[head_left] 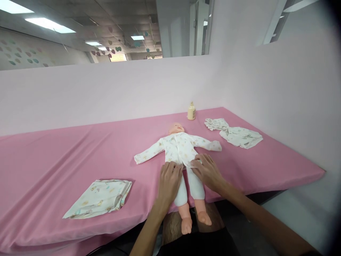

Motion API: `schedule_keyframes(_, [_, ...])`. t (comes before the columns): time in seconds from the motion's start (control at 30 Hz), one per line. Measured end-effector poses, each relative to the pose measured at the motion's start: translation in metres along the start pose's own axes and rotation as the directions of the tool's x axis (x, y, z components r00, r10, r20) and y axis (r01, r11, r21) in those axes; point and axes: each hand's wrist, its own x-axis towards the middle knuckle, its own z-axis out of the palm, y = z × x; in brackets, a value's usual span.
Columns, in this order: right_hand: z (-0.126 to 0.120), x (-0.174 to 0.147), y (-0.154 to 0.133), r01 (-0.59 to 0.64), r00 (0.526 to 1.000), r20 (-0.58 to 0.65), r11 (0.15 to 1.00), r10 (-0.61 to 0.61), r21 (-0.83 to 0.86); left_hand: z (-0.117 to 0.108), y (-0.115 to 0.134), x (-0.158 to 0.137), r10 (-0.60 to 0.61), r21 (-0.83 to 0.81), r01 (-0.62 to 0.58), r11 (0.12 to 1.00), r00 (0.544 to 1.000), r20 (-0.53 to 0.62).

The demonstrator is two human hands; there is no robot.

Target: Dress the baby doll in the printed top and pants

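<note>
White shirt point(177, 146), centre frame: your left hand point(170, 177) and right hand point(209, 171) meet its hem point(187, 165); I can't tell if either grip's closed. Best smooth both sides evenly.

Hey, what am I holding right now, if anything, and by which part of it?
Your left hand and right hand are at the lower edge of the shirt; whether either grips it cannot be told.

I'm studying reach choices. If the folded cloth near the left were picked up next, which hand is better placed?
Probably the left hand: the folded cloth lies out on its side. The right hand is farther off, by the opposite side of the jacket hem.
</note>
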Motion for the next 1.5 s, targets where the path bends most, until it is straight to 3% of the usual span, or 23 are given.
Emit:
schedule_keyframes(0.13, [0.004, 0.002, -0.010, 0.085, 0.996, 0.032, 0.996, -0.086, 0.030, 0.000, 0.003, -0.004, 0.059, -0.015, -0.059, 0.998, 0.998, 0.035])
schedule_keyframes(0.27, [0.004, -0.006, -0.010, 0.116, 0.993, 0.016, 0.992, -0.117, 0.052, -0.007, 0.002, -0.007, -0.072, 0.015, 0.072, 0.997, 0.997, -0.021])
schedule_keyframes(0.43, [0.006, -0.006, -0.011, 0.059, 0.998, -0.011, 0.996, -0.059, 0.072, -0.008, 0.003, -0.001, -0.180, 0.032, 0.178, 0.983, 0.982, 0.064])
schedule_keyframes(0.63, [0.015, 0.000, -0.015, 0.029, 0.999, -0.018, 0.997, -0.028, 0.077, 0.000, 0.009, 0.007, -0.162, 0.081, 0.152, 0.985, 0.978, 0.133])
schedule_keyframes(0.93, [0.019, 0.003, -0.020, 0.093, 0.995, -0.039, 0.979, -0.087, 0.179, -0.006, 0.016, 0.008, -0.093, -0.305, 0.105, 0.946, 0.994, 0.055])
schedule_keyframes(1.1, [0.019, -0.012, -0.010, 0.027, 0.997, -0.072, 0.964, -0.008, 0.265, -0.012, 0.010, -0.007, -0.173, -0.456, 0.212, 0.865, 0.977, 0.125])
schedule_keyframes(1.23, [0.018, -0.041, 0.014, -0.154, 0.971, -0.136, 0.948, 0.198, 0.279, -0.016, -0.008, -0.036, -0.368, -0.486, 0.405, 0.775, 0.913, 0.175])
schedule_keyframes(1.37, [0.020, -0.059, 0.033, -0.414, 0.909, 0.044, 0.885, 0.414, 0.212, -0.013, -0.018, -0.049, -0.490, -0.443, 0.565, 0.696, 0.825, 0.282])
schedule_keyframes(1.5, [0.022, -0.054, 0.028, -0.438, 0.898, 0.176, 0.859, 0.403, 0.267, -0.005, -0.015, -0.040, -0.535, -0.435, 0.614, 0.659, 0.789, 0.302])
